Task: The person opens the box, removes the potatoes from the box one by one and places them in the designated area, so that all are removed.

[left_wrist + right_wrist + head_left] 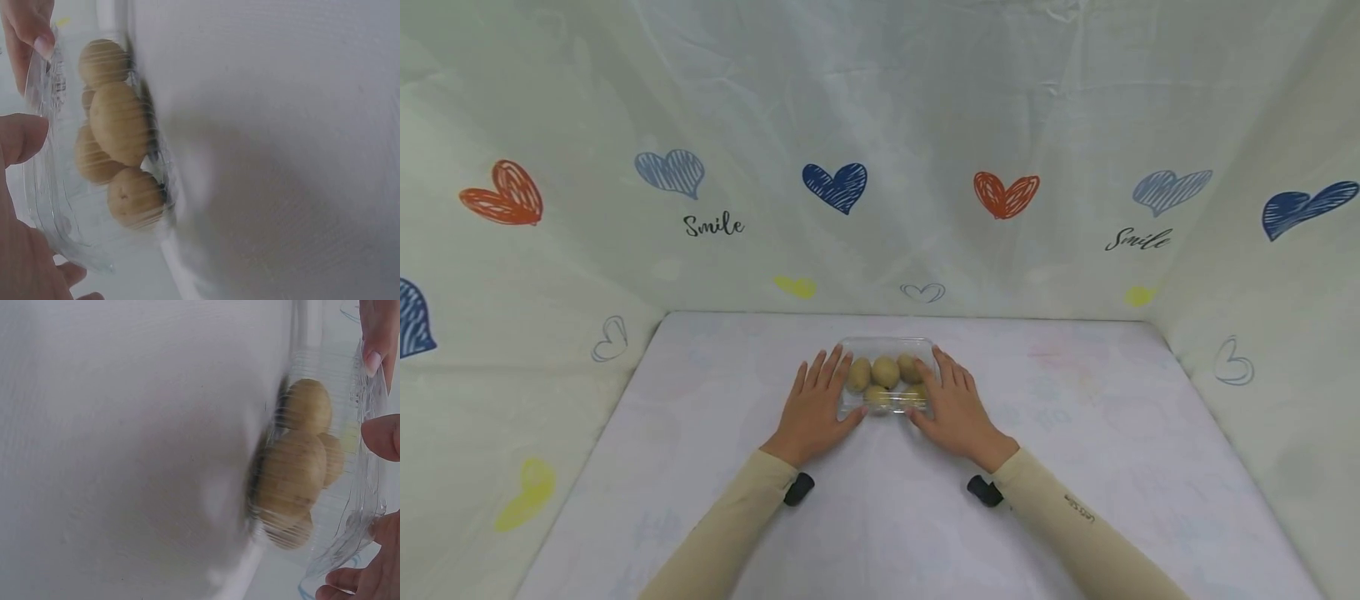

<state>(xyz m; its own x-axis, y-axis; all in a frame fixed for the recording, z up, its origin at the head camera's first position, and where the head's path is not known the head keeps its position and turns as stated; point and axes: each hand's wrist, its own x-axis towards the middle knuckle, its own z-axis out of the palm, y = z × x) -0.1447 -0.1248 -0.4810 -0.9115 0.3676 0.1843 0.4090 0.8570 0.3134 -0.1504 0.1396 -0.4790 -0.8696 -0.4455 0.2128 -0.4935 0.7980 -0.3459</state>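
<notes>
Several small, pale brown potatoes [886, 372] lie inside a clear plastic box [880, 342] on the table. My left hand [812, 408] rests along the box's left side, fingers stretched out and thumb at the near left corner. On the opposite side, my right hand [958, 410] touches the rim with extended fingers, some of them over the top. Through the ribbed wall, the left wrist view shows the potatoes [120, 124] below the rim, with the left thumb [25, 137] on it. The right wrist view shows the right thumb [382, 436] at the rim; some fingertips are hidden.
A pale cloth with faint prints covers the table [880, 517]. Behind it and at both sides hangs a white curtain [917, 108] printed with hearts and words. Each wrist carries a small black device [799, 489] below the sleeve cuff.
</notes>
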